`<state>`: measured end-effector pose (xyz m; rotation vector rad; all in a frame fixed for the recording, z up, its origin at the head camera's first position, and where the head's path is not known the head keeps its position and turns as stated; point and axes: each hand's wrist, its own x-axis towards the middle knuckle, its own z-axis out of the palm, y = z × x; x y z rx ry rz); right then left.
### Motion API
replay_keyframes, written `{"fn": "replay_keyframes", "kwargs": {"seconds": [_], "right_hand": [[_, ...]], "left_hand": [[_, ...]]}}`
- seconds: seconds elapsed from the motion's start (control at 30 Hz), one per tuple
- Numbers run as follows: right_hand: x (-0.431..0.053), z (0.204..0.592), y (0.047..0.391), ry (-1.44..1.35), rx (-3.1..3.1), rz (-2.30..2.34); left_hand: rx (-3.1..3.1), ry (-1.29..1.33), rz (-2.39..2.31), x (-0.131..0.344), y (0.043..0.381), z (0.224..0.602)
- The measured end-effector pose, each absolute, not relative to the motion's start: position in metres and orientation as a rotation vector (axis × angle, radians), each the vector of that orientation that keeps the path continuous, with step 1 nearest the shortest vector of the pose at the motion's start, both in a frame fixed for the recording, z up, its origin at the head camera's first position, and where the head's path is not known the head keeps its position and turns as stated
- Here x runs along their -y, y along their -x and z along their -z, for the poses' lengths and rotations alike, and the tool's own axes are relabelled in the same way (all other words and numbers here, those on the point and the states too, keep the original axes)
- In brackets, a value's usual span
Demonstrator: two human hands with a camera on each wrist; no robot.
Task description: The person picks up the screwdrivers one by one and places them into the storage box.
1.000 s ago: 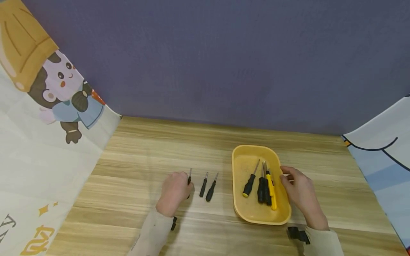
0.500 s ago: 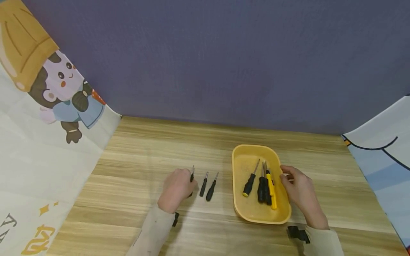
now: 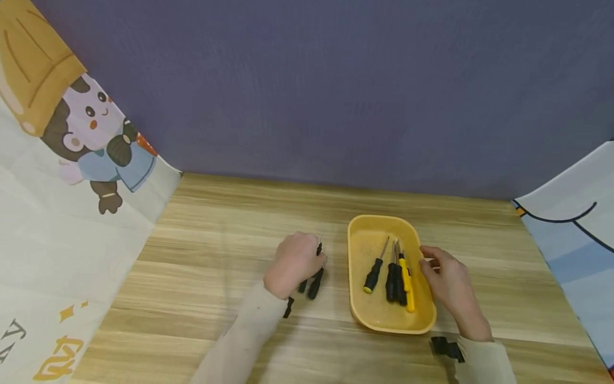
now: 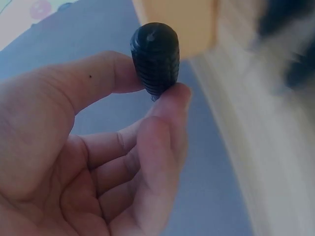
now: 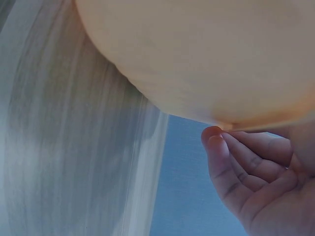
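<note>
My left hand [image 3: 296, 262] pinches a black-handled screwdriver [image 4: 156, 59] between thumb and fingertips. In the left wrist view its ribbed handle end points toward the camera. Below that hand, on the table, lie two more black screwdrivers, one [image 3: 315, 284] in plainer view and one [image 3: 303, 286] mostly covered by the hand. To their right stands a yellow tray [image 3: 362, 314]. My right hand [image 3: 448, 282] holds the tray's right rim with its fingertips; the right wrist view has those fingers curled at the edge.
Inside the tray lie a black screwdriver with a yellow end [image 3: 373, 274], black-handled screwdrivers [image 3: 391, 282] and a yellow tool [image 3: 408, 285] along the right. Behind the wooden table [image 3: 240, 213] rises a dark blue-grey panel [image 3: 336, 106]. Printed cloth [image 3: 144, 208] borders the left side.
My left hand has lifted the leftmost screwdriver from the table and carried it right, over the other two. My right hand stays at the tray's rim.
</note>
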<state>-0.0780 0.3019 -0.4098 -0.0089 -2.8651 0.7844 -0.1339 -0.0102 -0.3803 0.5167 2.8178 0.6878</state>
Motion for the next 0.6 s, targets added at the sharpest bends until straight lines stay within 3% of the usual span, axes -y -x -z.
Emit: {"fn": "replay_keyframes", "kwargs": {"seconds": [0.37, 0.6], "right_hand": [[-0.304, 0.41, 0.078, 0.025, 2.883, -0.792], [-0.304, 0.41, 0.079, 0.024, 2.877, -0.798]], "left_hand": [[-2.734, -0.688, -0.616, -0.054, 0.148, 0.35], [-2.686, -0.775, -0.542, -0.1, 0.151, 0.358]]}}
